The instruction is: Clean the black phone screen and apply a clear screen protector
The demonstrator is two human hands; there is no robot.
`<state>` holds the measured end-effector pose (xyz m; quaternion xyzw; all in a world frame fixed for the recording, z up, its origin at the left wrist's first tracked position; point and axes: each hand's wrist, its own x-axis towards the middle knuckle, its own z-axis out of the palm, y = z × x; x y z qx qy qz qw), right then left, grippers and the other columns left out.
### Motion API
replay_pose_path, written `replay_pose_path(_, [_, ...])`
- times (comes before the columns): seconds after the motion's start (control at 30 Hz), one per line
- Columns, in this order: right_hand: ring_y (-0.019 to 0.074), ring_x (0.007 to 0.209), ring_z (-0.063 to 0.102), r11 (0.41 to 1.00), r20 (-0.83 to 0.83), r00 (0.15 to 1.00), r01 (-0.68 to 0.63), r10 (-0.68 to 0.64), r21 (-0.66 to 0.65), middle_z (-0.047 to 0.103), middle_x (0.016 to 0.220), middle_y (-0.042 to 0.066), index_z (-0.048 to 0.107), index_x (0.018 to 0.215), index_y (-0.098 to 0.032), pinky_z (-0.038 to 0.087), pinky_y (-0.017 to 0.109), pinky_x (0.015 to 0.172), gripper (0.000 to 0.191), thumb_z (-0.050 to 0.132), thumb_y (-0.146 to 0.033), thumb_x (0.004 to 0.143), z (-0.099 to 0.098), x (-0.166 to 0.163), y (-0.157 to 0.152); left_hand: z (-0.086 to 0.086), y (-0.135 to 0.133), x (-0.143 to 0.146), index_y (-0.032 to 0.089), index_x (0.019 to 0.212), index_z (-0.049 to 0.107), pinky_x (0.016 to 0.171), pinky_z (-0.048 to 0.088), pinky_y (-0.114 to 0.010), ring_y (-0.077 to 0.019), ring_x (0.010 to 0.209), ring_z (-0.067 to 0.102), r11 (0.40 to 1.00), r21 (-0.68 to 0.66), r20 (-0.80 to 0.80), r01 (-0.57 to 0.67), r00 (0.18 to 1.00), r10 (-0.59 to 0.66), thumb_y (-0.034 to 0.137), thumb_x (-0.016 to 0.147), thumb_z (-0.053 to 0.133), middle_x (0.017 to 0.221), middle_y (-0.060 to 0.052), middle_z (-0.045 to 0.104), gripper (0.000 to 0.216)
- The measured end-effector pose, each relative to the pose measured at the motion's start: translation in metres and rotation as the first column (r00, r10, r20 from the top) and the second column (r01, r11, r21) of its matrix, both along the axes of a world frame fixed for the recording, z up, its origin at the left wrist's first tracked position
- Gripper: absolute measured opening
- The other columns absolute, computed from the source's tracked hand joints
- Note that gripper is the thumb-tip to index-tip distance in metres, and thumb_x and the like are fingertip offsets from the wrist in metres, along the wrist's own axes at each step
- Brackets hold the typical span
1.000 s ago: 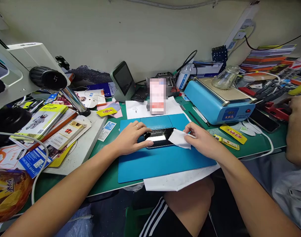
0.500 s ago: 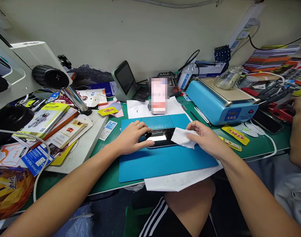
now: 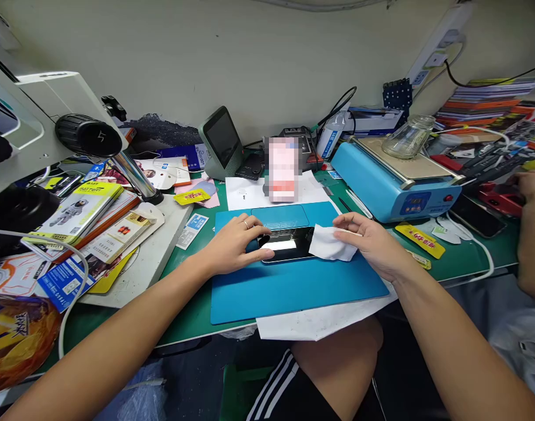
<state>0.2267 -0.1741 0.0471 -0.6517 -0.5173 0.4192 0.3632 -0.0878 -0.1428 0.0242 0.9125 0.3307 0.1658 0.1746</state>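
A smartphone point(image 3: 289, 248) with a dark, glossy screen lies flat on the blue mat point(image 3: 293, 292). Its screen reflects a bright light. My left hand point(image 3: 241, 245) grips the phone's left end, thumb on the near edge and fingers at the far edge. Between the thumb and fingers of my right hand point(image 3: 359, 237) is a white wiping cloth point(image 3: 332, 242), which hangs over the right end of the phone. Whether the cloth presses on the glass I cannot tell. Behind the mat stands another phone point(image 3: 282, 169) with its lit screen blurred out.
A blue heating plate machine point(image 3: 394, 181) carries a glass jar point(image 3: 410, 137) at the right. Boxes point(image 3: 78, 213) and a microscope stand point(image 3: 135, 175) crowd the left. A yellow packet point(image 3: 420, 240) and a dark phone point(image 3: 477, 216) lie near another person's arm point(image 3: 532, 234).
My right hand has slid slightly to the right with the cloth, uncovering a bit more of the screen. My left hand and the phone stay in place.
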Motion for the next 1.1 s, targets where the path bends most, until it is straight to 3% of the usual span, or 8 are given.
replay_pose_path(0.17, [0.0294, 0.101, 0.063, 0.997, 0.092, 0.995, 0.026, -0.033, 0.079, 0.071, 0.104, 0.01, 0.071, 0.096, -0.021, 0.05, 0.038, 0.081, 0.048, 0.083, -0.052, 0.061, 0.0, 0.0, -0.002, -0.001, 0.0, 0.0, 0.018, 0.129, 0.062, 0.095, 0.046, -0.046, -0.0291, 0.11, 0.055, 1.0, 0.012, 0.008, 0.002, 1.0, -0.002, 0.06, 0.099, 0.048, 0.123, -0.012, 0.062, 0.053])
replay_pose_path(0.43, [0.0306, 0.101, 0.065, 0.962, 0.306, 0.941, 0.06, -0.144, 0.266, 0.073, 0.103, 0.009, 0.075, 0.101, -0.022, 0.052, 0.045, 0.087, 0.03, 0.071, -0.041, 0.079, -0.001, -0.002, -0.008, -0.002, 0.0, 0.0, 0.021, 0.13, 0.063, 0.096, 0.047, -0.046, -0.0293, 0.111, 0.055, 1.0, 0.003, 0.013, -0.001, 1.0, 0.001, 0.06, 0.099, 0.048, 0.123, -0.012, 0.062, 0.052])
replay_pose_path(0.57, [0.0284, 0.097, 0.067, 0.942, 0.279, 0.954, 0.014, -0.113, 0.335, 0.074, 0.104, 0.007, 0.076, 0.104, -0.026, 0.054, 0.044, 0.086, 0.026, 0.07, -0.041, 0.084, 0.017, -0.019, -0.022, -0.001, 0.0, 0.0, 0.019, 0.133, 0.06, 0.098, 0.046, -0.047, -0.0303, 0.112, 0.055, 1.0, -0.014, 0.027, -0.004, 1.0, 0.004, 0.063, 0.097, 0.049, 0.124, -0.013, 0.062, 0.058])
replay_pose_path(0.73, [0.026, 0.096, 0.068, 0.889, 0.114, 0.993, -0.021, -0.036, 0.457, 0.073, 0.102, 0.006, 0.075, 0.099, -0.027, 0.056, 0.039, 0.082, 0.019, 0.072, -0.039, 0.085, 0.035, -0.055, -0.037, -0.001, 0.0, 0.0, 0.019, 0.146, 0.046, 0.099, 0.044, -0.05, -0.0347, 0.114, 0.055, 0.998, -0.047, 0.07, -0.031, 0.997, 0.034, 0.084, 0.077, 0.059, 0.128, -0.015, 0.061, 0.096])
replay_pose_path(0.83, [0.0234, 0.088, 0.068, 0.912, 0.068, 0.998, -0.03, 0.002, 0.41, 0.072, 0.101, 0.006, 0.073, 0.104, -0.025, 0.056, 0.036, 0.074, 0.021, 0.067, -0.036, 0.088, 0.023, -0.066, -0.034, -0.001, -0.001, -0.001, 0.019, 0.149, 0.041, 0.102, 0.042, -0.051, -0.0363, 0.118, 0.054, 0.997, -0.065, 0.086, -0.035, 0.995, 0.04, 0.087, 0.075, 0.057, 0.133, -0.016, 0.06, 0.102])
replay_pose_path(0.97, [0.0264, 0.103, 0.067, 0.912, 0.375, 0.927, -0.175, 0.024, 0.372, 0.07, 0.111, 0.009, 0.072, 0.109, -0.024, 0.055, 0.038, 0.082, 0.024, 0.053, -0.031, 0.096, -0.008, -0.056, -0.025, -0.001, -0.001, -0.001, 0.02, 0.15, 0.042, 0.101, 0.043, -0.05, -0.0354, 0.117, 0.055, 0.997, -0.061, 0.078, -0.037, 0.996, 0.041, 0.085, 0.077, 0.055, 0.131, -0.015, 0.06, 0.098])
replay_pose_path(1.1, [0.0284, 0.107, 0.065, 0.86, 0.611, 0.791, -0.316, 0.005, 0.402, 0.07, 0.115, 0.011, 0.069, 0.12, -0.021, 0.054, 0.045, 0.09, 0.035, 0.041, -0.027, 0.101, -0.025, -0.043, -0.024, -0.002, 0.0, -0.001, 0.019, 0.148, 0.045, 0.105, 0.041, -0.051, -0.0357, 0.119, 0.054, 0.999, -0.04, 0.063, -0.027, 0.998, 0.029, 0.083, 0.079, 0.056, 0.131, -0.016, 0.06, 0.094])
